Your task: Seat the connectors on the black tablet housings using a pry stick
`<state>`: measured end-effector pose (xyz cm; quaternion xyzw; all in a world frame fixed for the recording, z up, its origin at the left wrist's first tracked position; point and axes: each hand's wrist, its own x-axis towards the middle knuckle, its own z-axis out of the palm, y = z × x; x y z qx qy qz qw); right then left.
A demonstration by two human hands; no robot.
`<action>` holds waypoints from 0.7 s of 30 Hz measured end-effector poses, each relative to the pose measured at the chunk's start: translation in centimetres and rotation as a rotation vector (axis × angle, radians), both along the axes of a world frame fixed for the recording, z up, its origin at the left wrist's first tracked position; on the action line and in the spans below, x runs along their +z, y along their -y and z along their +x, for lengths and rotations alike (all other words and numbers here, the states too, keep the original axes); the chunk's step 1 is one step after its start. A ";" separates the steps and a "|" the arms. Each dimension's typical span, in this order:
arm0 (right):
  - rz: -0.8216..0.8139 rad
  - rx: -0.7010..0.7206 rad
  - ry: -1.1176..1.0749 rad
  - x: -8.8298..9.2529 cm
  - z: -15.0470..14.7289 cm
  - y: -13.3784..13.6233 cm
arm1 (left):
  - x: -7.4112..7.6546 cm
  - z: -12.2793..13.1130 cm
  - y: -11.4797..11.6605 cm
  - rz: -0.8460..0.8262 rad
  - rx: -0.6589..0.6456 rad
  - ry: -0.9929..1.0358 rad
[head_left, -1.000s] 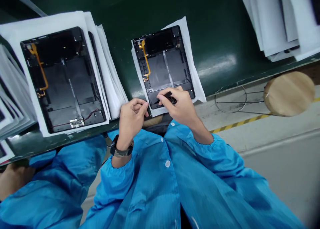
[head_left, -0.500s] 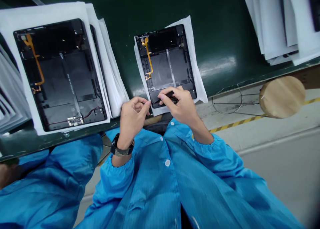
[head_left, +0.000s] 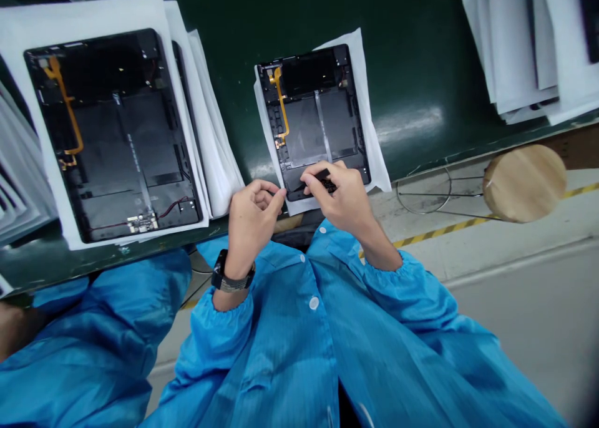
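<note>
An opened black tablet housing (head_left: pixel 309 128) lies on a white foam sleeve (head_left: pixel 369 135), with an orange flex cable (head_left: pixel 283 110) along its left side and a pale ribbon cable (head_left: pixel 322 119) down its middle. My right hand (head_left: pixel 344 194) is over the housing's lower edge, its fingers closed round thin black tweezers (head_left: pixel 322 175); their tip points left, low over the housing. Beside the lower left corner, my left hand (head_left: pixel 255 209) has thumb and forefinger pinched together. Whatever lies between those fingertips is hidden or too small to see.
Left of me, a second opened tablet housing (head_left: pixel 126 141) rests on stacked white sleeves (head_left: pixel 206 128). More sleeves (head_left: pixel 519 41) are at the far right of the green table (head_left: pixel 412 53). A wooden-topped stool (head_left: pixel 524 181) stands by the table edge. A person in blue (head_left: pixel 93 340) is at left.
Both hands have shifted very slightly right in the picture, along with the housing. The right hand still grips the tweezers over the lower edge, and the left fingers stay pinched.
</note>
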<state>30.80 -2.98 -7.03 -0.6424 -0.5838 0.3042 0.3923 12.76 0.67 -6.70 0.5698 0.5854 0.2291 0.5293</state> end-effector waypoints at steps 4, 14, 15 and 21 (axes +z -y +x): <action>0.006 -0.001 0.012 0.0 0.2 0.0 | 0.1 0.6 0.2 0.086 -0.012 -0.106; -0.002 -0.025 -0.029 0.0 1.3 0.6 | 0.4 1.7 0.4 0.211 -0.041 -0.367; -0.009 -0.024 -0.033 0.0 1.4 0.6 | 0.4 1.7 0.5 0.212 -0.045 -0.366; -0.019 -0.053 -0.020 0.2 2.6 0.9 | 0.4 1.7 0.6 0.232 -0.036 -0.393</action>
